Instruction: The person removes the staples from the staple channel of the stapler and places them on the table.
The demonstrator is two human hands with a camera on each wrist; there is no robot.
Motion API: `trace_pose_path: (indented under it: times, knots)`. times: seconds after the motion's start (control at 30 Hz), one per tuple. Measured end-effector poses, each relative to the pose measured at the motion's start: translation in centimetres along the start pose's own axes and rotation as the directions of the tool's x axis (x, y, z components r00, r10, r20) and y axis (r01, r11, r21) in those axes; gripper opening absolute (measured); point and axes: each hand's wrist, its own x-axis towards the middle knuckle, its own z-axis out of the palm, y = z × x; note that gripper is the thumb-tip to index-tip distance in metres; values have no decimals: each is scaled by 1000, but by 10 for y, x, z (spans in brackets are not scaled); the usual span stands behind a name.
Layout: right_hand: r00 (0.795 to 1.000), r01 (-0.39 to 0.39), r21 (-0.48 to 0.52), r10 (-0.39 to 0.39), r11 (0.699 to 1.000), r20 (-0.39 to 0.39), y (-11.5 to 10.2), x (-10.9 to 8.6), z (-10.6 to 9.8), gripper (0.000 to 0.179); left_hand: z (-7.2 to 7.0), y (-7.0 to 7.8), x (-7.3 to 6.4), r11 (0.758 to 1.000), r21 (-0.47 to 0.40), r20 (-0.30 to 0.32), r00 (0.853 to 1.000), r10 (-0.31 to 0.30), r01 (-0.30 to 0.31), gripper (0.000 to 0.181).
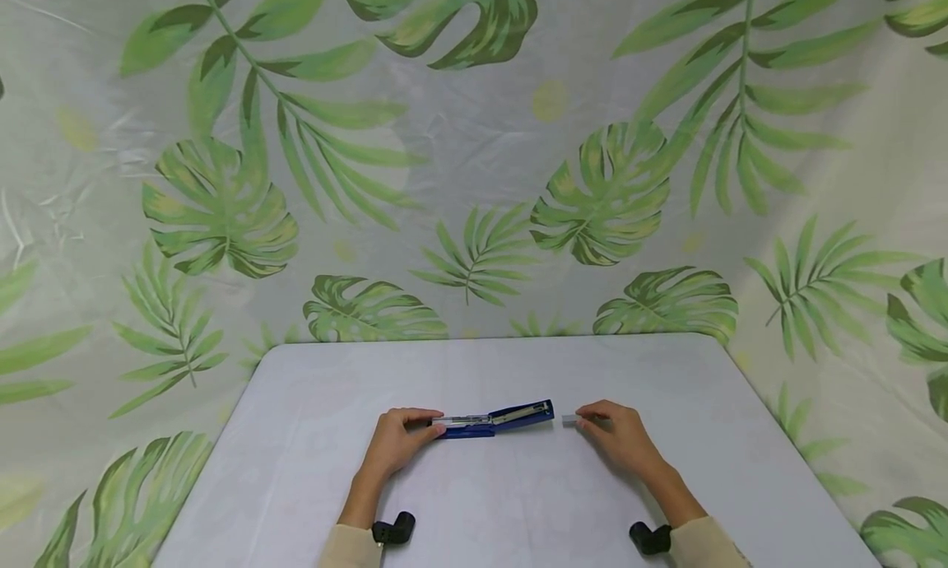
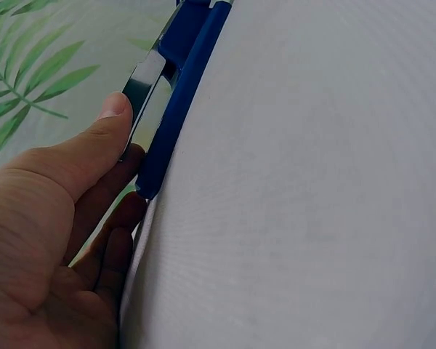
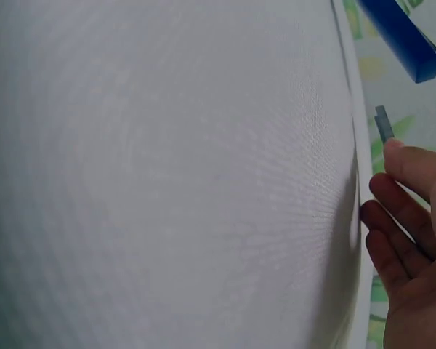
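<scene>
A blue stapler (image 1: 492, 424) lies opened out on the white table, its top arm swung over to the right and its metal magazine showing. My left hand (image 1: 400, 438) grips the stapler's left end between thumb and fingers; in the left wrist view the thumb presses on the metal magazine (image 2: 142, 91) above the blue base (image 2: 180, 109). Just off the stapler's right end, my right hand (image 1: 618, 438) pinches a small grey strip of staples (image 1: 569, 420). The strip of staples (image 3: 384, 123) sticks out past the thumb in the right wrist view, apart from the stapler's blue arm (image 3: 403, 40).
The table (image 1: 518, 502) has a white cover and rounded far corners. Behind it hangs a cloth (image 1: 474, 173) printed with green leaves. A black wrist camera (image 1: 395, 528) sits on the left wrist, and another black camera (image 1: 650, 539) on the right.
</scene>
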Motion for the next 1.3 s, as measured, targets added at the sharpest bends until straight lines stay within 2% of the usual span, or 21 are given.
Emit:
trace_pose_path:
  times: [0.47, 0.77, 1.3]
  knots:
    - [995, 92, -72, -89, 993, 41, 7, 5, 0, 14, -2, 2, 2, 1000, -5, 1, 1000, 12, -12, 24]
    - [992, 65, -140, -48, 988, 121, 1, 7, -2, 11, -2, 2, 3, 1000, -6, -3, 1000, 9, -9, 22]
    - [992, 33, -162, -13, 986, 122, -7, 3, -5, 13, -2, 1, 1, 1000, -21, 14, 1000, -1, 1, 24]
